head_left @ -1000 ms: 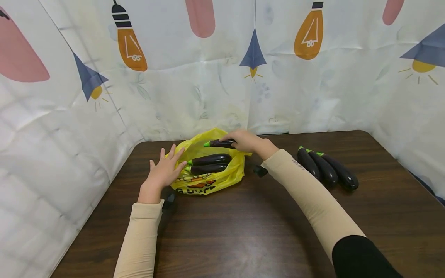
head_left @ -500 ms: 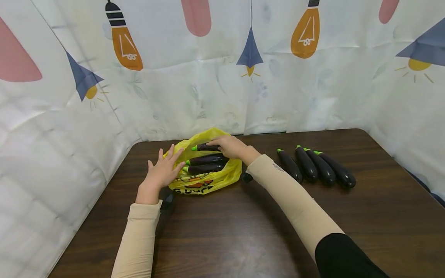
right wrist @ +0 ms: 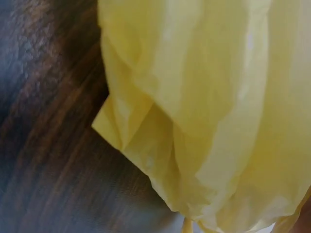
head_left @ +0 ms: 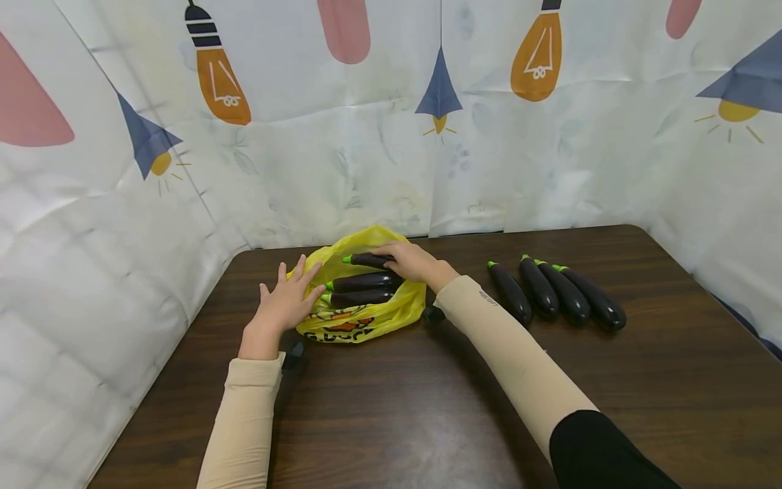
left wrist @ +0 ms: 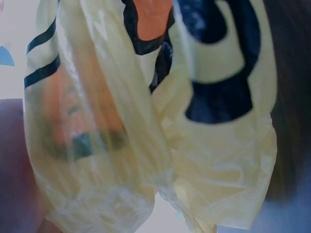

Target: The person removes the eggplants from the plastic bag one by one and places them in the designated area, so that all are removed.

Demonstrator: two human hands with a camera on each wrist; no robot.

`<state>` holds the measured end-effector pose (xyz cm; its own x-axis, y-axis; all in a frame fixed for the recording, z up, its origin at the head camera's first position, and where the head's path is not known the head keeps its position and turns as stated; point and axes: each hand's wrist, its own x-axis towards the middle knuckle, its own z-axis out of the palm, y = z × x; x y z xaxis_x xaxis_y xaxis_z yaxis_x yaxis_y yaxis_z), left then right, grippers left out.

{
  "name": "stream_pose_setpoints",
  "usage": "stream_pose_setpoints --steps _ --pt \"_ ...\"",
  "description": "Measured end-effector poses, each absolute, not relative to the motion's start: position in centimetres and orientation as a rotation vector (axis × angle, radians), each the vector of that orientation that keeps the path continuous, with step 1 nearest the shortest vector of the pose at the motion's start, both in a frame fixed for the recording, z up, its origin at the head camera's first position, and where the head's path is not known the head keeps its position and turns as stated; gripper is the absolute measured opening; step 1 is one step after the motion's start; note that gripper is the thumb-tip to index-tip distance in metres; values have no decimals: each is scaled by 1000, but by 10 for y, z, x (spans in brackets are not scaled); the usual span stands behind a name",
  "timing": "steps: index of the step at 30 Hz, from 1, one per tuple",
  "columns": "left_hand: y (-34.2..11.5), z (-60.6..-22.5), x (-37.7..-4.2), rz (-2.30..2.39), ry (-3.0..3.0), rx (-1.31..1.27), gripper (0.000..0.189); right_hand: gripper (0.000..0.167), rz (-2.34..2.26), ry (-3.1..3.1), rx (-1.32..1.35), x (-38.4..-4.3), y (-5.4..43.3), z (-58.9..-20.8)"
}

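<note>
A yellow plastic bag point(head_left: 397, 319) with dark print lies with its mouth open toward me at the back of the table. Two dark eggplants, a front one point(head_left: 360, 297) and one behind it point(head_left: 366, 280), lie side by side inside. My right hand point(head_left: 412, 261) reaches over the bag's right rim and grips a third eggplant point(head_left: 366, 259) near the back wall, its green stem end pointing left. At the bag's left edge my left hand point(head_left: 284, 299) rests with fingers spread. Yellow plastic fills most of the left wrist view point(left wrist: 214, 160) and right wrist view point(right wrist: 209, 97); neither shows fingers clearly.
Several more eggplants point(head_left: 568, 295) lie in a row on the brown table point(head_left: 379, 414) to the right, green ends toward the back. My right forearm passes in front of the nearest one point(head_left: 510, 292). A printed white curtain point(head_left: 391, 170) hangs behind the table.
My right hand has moved left and deeper into the bag with the eggplant, then drawn slightly back right. The forearm has uncovered another eggplant in the row. My left hand stays put.
</note>
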<state>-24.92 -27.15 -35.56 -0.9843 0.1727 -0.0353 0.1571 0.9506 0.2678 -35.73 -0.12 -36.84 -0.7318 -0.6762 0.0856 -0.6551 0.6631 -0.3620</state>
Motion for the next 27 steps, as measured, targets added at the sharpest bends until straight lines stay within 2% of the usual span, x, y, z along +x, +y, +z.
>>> stream_pose_setpoints --steps 12,27 --pt "-272 -355 -249 415 3037 250 65 37 -722 2768 -1035 -362 -2 -377" --pt "-272 -356 -249 434 3033 246 64 35 -809 2742 -969 -361 -4 -382"
